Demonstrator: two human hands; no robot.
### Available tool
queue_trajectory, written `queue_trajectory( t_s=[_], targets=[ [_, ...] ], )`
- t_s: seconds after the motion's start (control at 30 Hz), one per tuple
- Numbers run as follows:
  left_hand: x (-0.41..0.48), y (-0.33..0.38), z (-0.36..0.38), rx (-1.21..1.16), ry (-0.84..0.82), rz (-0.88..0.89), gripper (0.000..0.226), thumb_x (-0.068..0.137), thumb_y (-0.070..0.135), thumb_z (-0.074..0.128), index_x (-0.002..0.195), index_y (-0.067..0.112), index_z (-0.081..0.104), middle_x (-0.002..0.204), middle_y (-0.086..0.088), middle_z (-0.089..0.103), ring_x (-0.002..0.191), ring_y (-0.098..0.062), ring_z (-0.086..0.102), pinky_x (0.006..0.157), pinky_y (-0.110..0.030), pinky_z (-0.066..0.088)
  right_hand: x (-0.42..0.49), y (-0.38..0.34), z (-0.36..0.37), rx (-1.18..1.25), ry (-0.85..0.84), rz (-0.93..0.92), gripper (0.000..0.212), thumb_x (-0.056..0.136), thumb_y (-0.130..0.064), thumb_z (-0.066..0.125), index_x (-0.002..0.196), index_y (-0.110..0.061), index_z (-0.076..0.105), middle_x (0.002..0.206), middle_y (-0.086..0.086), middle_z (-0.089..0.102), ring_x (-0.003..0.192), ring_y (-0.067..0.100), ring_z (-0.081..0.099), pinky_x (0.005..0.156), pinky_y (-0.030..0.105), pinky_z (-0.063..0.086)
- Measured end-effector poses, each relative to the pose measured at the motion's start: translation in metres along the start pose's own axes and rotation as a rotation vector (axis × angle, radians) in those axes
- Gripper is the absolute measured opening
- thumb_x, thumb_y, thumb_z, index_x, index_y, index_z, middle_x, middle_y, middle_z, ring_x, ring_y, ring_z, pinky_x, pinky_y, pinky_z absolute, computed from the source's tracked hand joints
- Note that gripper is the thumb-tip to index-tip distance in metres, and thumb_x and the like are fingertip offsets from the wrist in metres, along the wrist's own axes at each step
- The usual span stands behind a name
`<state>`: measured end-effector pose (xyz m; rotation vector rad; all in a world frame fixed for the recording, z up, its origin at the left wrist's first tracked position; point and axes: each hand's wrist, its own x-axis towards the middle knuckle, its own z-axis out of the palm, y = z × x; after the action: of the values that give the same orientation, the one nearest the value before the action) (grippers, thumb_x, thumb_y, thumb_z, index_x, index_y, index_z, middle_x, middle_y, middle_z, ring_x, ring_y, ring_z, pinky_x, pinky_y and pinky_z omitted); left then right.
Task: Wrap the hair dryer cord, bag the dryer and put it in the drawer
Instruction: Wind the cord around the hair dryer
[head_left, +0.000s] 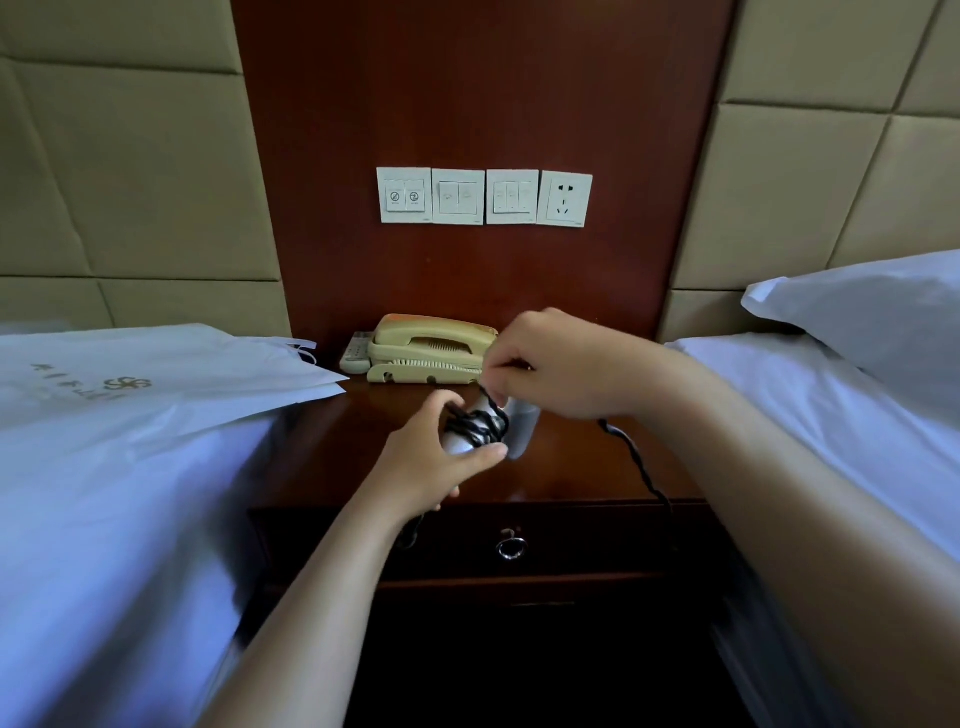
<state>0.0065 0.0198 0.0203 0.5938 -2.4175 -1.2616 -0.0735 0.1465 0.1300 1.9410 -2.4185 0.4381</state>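
1. Left hand (436, 457) curls round the silver hair dryer (522, 428), holding it just above the dark wooden nightstand (322, 457)
2. Black cord (478, 423) sits looped several times round the dryer's handle
3. Right hand (550, 364) pinches the cord just above the dryer, fingertips bunched together
4. The cord's loose tail runs beneath the right wrist and drops over the nightstand's front edge
5. Drawer (582, 540) below is closed, ring pull (511, 546) hanging at its middle
6. White bag (156, 374) lies flat on the left bed; cream telephone (431, 351) sits at the back
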Motion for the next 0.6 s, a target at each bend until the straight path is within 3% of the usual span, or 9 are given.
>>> queue_trajectory(
  t_s=[0.17, 0.33, 0.47, 0.53, 0.6],
  targets=[
    [-0.006, 0.009, 0.003, -0.061, -0.049, -0.054, 0.05, 0.082, 0.061, 0.053, 0.115, 0.025, 0.048, 0.079, -0.002, 0.063, 0.051, -0.015, 0.06, 0.043, -0.023, 0.044, 0.027, -0.016, 0.009, -0.076, -0.089, -0.076, 0.037, 0.095, -0.021, 0.048, 0.07, 0.002, 0.062, 0.056, 0.003, 0.049, 0.05, 0.012, 0.041, 0.054, 0.025, 0.034],
    [-0.009, 0.014, -0.001, -0.031, -0.028, -0.137, 0.041, 0.091, 0.058, 0.028, 0.081, 0.024, 0.048, 0.064, -0.008, 0.059, 0.037, -0.01, 0.054, 0.043, -0.023, 0.046, 0.034, -0.022, 0.01, -0.037, -0.15, -0.149, 0.039, 0.095, -0.024, 0.049, 0.06, -0.007, 0.058, 0.052, -0.001, 0.043, 0.045, 0.009, 0.034, 0.047, 0.019, 0.031],
    [-0.001, 0.008, -0.006, 0.023, 0.049, -0.109, 0.042, 0.095, 0.044, 0.031, 0.087, 0.011, 0.056, 0.065, -0.011, 0.059, 0.039, -0.018, 0.056, 0.04, -0.025, 0.045, 0.029, -0.002, 0.001, 0.265, -0.226, 0.019, 0.043, 0.095, -0.031, 0.05, 0.055, -0.014, 0.045, 0.052, -0.002, 0.034, 0.046, 0.014, 0.027, 0.045, 0.023, 0.025],
    [0.003, 0.001, -0.014, 0.032, 0.113, -0.069, 0.031, 0.096, 0.035, 0.034, 0.095, 0.016, 0.058, 0.064, -0.01, 0.06, 0.037, -0.019, 0.058, 0.037, -0.023, 0.042, 0.023, 0.019, 0.003, 0.441, -0.297, 0.121, 0.045, 0.094, -0.033, 0.051, 0.053, -0.017, 0.041, 0.051, -0.004, 0.031, 0.045, 0.013, 0.025, 0.045, 0.024, 0.024],
    [0.006, -0.007, -0.022, 0.015, 0.174, -0.041, 0.022, 0.095, 0.027, 0.039, 0.089, 0.021, 0.059, 0.056, -0.007, 0.058, 0.031, -0.014, 0.056, 0.033, -0.021, 0.04, 0.015, 0.044, 0.013, 0.476, -0.33, 0.187, 0.044, 0.092, -0.034, 0.055, 0.052, -0.021, 0.04, 0.047, -0.008, 0.033, 0.045, 0.011, 0.029, 0.048, 0.024, 0.03]
  ],
)
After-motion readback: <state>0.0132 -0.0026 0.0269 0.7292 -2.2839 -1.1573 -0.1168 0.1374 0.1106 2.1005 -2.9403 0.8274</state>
